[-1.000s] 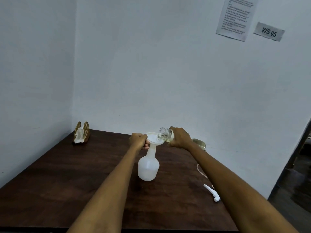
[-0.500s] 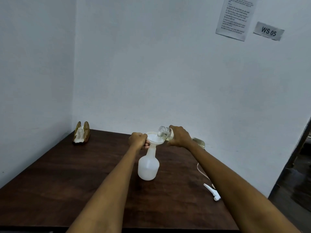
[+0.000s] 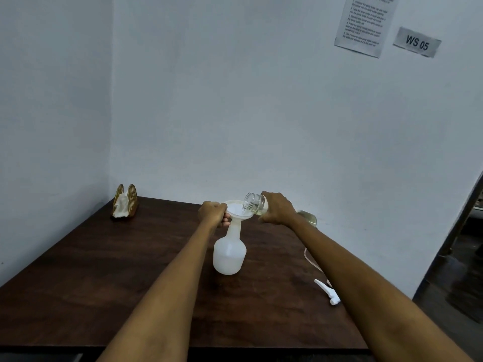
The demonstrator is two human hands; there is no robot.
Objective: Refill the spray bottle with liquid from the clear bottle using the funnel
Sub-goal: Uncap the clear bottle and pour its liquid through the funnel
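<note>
A white spray bottle (image 3: pixel 229 254) without its head stands upright on the dark wooden table (image 3: pixel 104 270). A white funnel (image 3: pixel 236 209) sits in its neck. My left hand (image 3: pixel 212 214) grips the funnel's left rim. My right hand (image 3: pixel 277 211) holds the clear bottle (image 3: pixel 254 204) tipped on its side, its open mouth over the funnel bowl. Pale yellowish liquid shows in the bottle's lower part, and its base sticks out behind my wrist.
The white spray head (image 3: pixel 328 293) with its thin tube lies on the table to the right, near my right forearm. A golden napkin holder (image 3: pixel 125 205) stands at the back left corner. Walls close the left and back; the table's right edge drops to the floor.
The clear bottle's mouth has tipped slightly further over the funnel. Both hands stay where they were.
</note>
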